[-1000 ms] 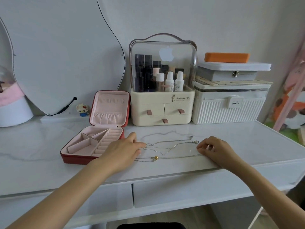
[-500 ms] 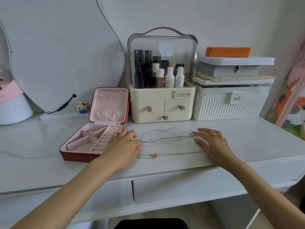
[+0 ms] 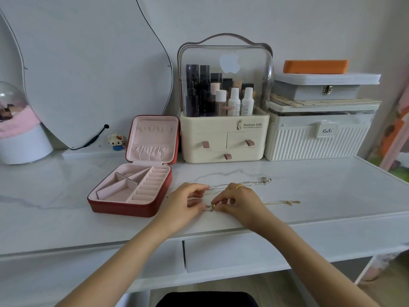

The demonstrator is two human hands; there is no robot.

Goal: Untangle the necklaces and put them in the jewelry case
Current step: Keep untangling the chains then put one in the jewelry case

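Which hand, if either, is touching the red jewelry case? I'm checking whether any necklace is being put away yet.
Apart, both. The head view shows bare tabletop between the left hand and the jewelry case; the right hand is farther off, at the necklaces.

White marble-pattern desk (image 3: pixel 66 209) with two drawer fronts (image 3: pixel 232 253) below its front edge, set against a plain pale wall (image 3: pixel 221 16). Along the desk's back edge: curved mirror (image 3: pixel 93 69) at left, cream cosmetics organizer (image 3: pixel 223 138) with clear domed lid at centre, ribbed white storage box (image 3: pixel 316 142) at right carrying stacked grey cases and an orange case (image 3: pixel 315 66). Soft, even light; wood-tone floor (image 3: pixel 382 289) under the desk's right corner.
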